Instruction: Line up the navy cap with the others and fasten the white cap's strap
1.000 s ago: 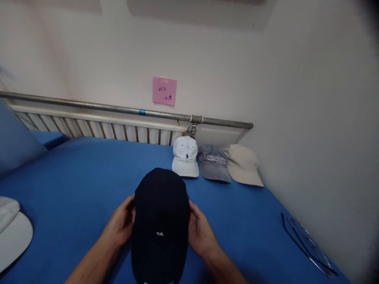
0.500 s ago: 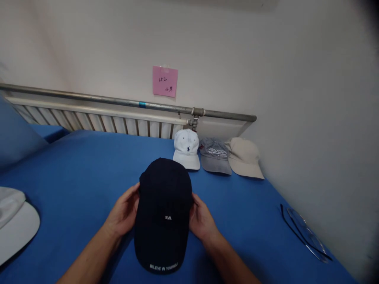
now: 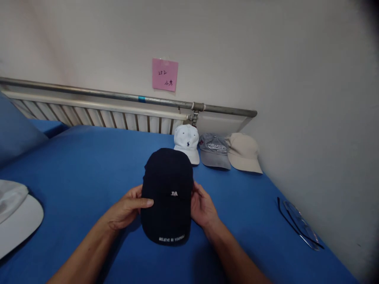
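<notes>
left hand (image 3: pixel 126 208) pinches, right hand (image 3: pixel 205 207) cups a dark cap (image 3: pixel 167 175) over blue cloth (image 3: pixel 89 169), radiator (image 3: pixel 119 120) behind.

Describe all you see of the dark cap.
The dark cap looks like fabric: rounded crown, small pale mark in front, curved brim with pale lettering beginning "BELIEVE IN". The brim points toward the viewer, over a blue surface. The left hand grips one side, thumb on top; the right hand touches the other.

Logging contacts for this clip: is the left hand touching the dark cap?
Touching: the head view shows the left hand with its thumb over the edge of the dark cap.
</notes>
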The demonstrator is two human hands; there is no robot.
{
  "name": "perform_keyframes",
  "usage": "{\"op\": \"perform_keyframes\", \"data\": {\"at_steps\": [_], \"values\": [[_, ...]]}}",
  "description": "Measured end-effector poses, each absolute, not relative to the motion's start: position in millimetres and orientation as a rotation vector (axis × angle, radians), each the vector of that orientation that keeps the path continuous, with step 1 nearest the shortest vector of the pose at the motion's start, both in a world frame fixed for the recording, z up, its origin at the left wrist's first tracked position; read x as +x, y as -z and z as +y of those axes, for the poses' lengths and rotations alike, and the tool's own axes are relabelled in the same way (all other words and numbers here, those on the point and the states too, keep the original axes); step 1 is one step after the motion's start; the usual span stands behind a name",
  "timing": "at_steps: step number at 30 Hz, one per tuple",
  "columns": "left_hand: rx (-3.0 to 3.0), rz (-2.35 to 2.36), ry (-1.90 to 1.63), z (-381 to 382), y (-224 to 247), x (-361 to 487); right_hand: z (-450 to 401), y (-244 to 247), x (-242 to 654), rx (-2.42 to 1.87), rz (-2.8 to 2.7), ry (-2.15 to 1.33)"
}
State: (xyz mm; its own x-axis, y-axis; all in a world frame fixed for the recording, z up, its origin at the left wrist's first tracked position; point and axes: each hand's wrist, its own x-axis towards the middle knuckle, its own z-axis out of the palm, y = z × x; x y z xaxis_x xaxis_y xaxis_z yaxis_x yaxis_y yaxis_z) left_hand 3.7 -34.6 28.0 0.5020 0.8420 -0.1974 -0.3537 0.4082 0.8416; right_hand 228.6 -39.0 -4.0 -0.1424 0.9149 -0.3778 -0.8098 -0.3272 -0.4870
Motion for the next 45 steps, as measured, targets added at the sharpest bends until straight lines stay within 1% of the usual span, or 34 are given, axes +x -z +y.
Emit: {"op": "perform_keyframes", "data": {"at_steps": [4,9,20,31,45], "values": [[0.746,0.743,-1.005,-29,-31,-3,-49,-1,222,-0.747,-0.42,-1.891],[0.69,0.773,-1.051,-26,-34,-8,-54,-1,218,-0.807,-0.628,-1.92],[0.552,0.819,-1.032,-23,-26,3,-51,-2,216,-0.779,-0.501,-1.825],[0.612,0.854,-1.005,-21,-20,2,-44,8,217,-0.76,-0.468,-1.804],[0.685,0.864,-0.996,-20,-16,0,-45,8,216,-0.826,-0.52,-1.809]]}}
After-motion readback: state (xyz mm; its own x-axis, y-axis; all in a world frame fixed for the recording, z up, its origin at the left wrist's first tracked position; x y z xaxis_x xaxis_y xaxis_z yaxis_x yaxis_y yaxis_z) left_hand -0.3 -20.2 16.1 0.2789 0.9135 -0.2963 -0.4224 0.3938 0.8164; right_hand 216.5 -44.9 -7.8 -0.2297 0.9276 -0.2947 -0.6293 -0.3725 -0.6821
